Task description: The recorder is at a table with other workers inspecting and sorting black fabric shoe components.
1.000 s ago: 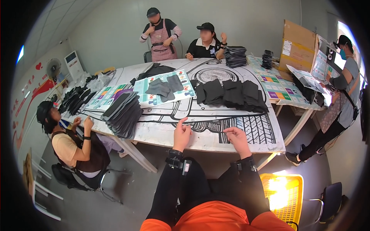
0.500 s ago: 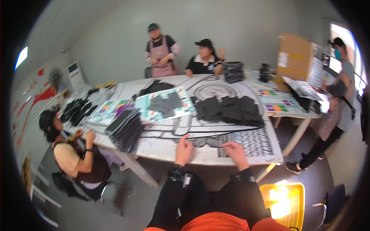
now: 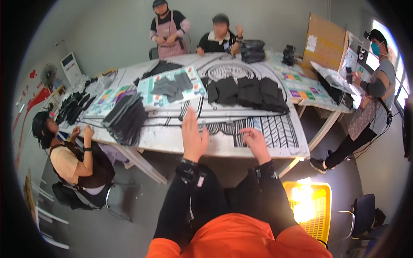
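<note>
My left hand [image 3: 193, 135] is raised over the near edge of the long printed table [image 3: 172, 142], flat, fingers apart, holding nothing. My right hand [image 3: 254, 142] hovers at the same edge, fingers loosely curled, nothing in it. Beyond both hands lie folded black cloth pieces in a row [image 3: 247, 92]. A fanned pile of dark grey pieces [image 3: 127, 116] lies to the left of my left hand. Grey pieces [image 3: 170, 86] rest on a coloured printed sheet further back.
A seated person [image 3: 71, 155] works at the table's left end. Two people [image 3: 193, 32] are at the far side, another stands at the right [image 3: 370, 99]. A yellow crate [image 3: 307, 206] sits on the floor at my right. A cardboard box [image 3: 325, 43] stands at the far right.
Both hands have lifted off the table edge and drawn back toward me; my left hand is now raised with fingers spread. The view has tilted down slightly.
</note>
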A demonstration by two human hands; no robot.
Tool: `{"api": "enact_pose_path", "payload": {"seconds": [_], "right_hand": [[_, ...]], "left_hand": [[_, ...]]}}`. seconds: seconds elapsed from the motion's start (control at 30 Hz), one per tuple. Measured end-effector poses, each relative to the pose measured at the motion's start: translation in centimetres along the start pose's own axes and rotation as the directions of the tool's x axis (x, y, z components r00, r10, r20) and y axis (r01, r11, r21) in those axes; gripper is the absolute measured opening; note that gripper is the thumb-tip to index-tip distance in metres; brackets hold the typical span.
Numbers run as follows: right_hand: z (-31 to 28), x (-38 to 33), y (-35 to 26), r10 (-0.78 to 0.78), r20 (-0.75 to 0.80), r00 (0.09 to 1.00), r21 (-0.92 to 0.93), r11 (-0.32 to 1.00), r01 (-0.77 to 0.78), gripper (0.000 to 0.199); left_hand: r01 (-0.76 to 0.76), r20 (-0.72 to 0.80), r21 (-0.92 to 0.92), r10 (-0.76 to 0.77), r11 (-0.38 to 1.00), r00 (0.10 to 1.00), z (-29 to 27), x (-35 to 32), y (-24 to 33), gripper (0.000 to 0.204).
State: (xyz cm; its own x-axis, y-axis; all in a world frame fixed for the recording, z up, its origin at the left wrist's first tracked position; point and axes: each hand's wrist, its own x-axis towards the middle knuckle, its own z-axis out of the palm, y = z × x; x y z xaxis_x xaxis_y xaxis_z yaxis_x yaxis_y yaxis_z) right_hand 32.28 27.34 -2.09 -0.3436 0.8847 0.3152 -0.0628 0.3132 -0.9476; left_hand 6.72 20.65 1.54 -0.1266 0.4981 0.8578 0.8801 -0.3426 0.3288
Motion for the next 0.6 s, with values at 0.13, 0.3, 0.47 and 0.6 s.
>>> {"api": "enact_pose_path", "payload": {"seconds": [0.13,0.3,0.47,0.6], "right_hand": [[1.1,-0.3,-0.9,-0.013,0.007,1.000,-0.043,0.999,0.014,0.021],[0.5,-2.6,0.1,0.067,-0.002,0.998,-0.028,0.997,-0.067,0.021],[0.3,-2.1,0.2,0.038,0.013,0.999,0.109,0.993,-0.040,0.021],[0.5,-1.1,0.2,0.022,0.025,0.999,0.085,0.996,-0.024,0.022]], "left_hand": [[0.550,0.338,-0.199,-0.470,0.811,0.815,0.2,-3.8,-4.3,0.029],[0.536,0.356,-0.150,-0.460,0.831,0.813,1.0,-5.5,-3.0,0.032],[0.592,0.361,-0.237,-0.495,0.770,0.790,1.2,-5.0,-3.0,0.033],[0.571,0.367,-0.177,-0.484,0.802,0.794,1.1,-4.2,-3.5,0.033]]}}
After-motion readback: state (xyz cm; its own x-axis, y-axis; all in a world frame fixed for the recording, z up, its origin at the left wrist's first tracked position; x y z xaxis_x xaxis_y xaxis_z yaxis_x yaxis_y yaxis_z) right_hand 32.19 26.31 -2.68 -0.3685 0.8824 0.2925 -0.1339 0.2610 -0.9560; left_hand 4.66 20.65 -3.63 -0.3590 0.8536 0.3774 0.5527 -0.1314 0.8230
